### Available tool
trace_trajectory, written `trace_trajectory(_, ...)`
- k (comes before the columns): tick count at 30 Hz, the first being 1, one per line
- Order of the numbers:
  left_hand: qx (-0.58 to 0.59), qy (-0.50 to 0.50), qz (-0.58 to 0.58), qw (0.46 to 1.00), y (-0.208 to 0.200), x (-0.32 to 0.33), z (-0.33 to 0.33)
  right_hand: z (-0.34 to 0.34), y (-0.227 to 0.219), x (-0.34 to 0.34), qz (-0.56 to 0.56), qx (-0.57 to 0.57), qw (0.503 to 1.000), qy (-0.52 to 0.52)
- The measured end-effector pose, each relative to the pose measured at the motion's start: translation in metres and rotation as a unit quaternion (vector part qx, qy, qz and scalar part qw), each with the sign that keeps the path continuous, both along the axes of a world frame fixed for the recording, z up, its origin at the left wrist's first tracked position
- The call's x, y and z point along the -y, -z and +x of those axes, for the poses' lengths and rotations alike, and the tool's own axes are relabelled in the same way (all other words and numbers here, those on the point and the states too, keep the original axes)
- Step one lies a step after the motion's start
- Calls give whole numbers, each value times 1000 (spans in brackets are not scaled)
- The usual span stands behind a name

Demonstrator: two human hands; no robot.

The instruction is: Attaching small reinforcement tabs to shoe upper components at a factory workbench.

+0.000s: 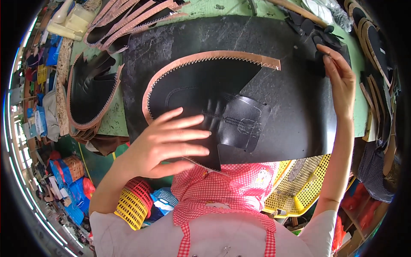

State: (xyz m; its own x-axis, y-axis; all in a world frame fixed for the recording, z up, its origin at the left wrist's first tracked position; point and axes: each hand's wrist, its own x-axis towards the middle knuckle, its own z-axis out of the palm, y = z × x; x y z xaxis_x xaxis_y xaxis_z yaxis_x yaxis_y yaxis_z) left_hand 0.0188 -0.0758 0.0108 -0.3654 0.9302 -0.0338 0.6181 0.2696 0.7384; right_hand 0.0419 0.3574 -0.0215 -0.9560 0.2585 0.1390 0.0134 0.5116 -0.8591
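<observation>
A black leather shoe upper (192, 79) lies spread on a dark work mat (295, 115), with a tan strip (188, 61) zigzag-stitched along its curved edge. My left hand (169, 143) rests over its near left part with the fingers spread, covering some of the leather. Stitched to the upper's middle is a tongue-like flap (244, 122) with pale marking lines. At the mat's far right, my right hand (340, 70) pinches a small black piece (320, 56) between thumb and fingers. Beside those fingertips is a pile of small black pieces (306, 28).
More tan-edged uppers lie stacked at the left (92, 100), far left (132, 19) and right (372, 47) of the green table (261, 8). A pale plastic container (75, 21) stands at the far left corner. Below the table edge are a yellow basket (306, 188) and smaller baskets (132, 201).
</observation>
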Motion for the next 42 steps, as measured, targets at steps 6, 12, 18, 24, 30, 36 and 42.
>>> trace_trajectory(6, 4, -102, 113, 988, -3, -62, 1, 22, -22, 42, 159, 55, 983, -76)
trace_trajectory(12, -63, -52, 65, 994, 22, -60, 7, 51, -47, 55, 241, 85, 944, -210)
trace_trajectory(18, 28, -183, 116, 976, -6, -79, -4, 53, -64, 63, 115, 82, 970, -197)
trace_trajectory(24, 193, -180, 32, 964, -8, -108, 4, 59, -49, 110, -133, 139, 959, -209)
trace_trajectory(30, 292, -226, -14, 929, 3, -100, 6, 62, -11, 98, 117, 3, 974, -193)
trace_trajectory(36, 246, -256, -28, 934, 13, -99, 11, 68, -8, 103, 138, 20, 974, -177)
trace_trajectory(42, 245, -252, -35, 935, 14, -98, 10, 69, -7, 103, 115, 42, 977, -176)
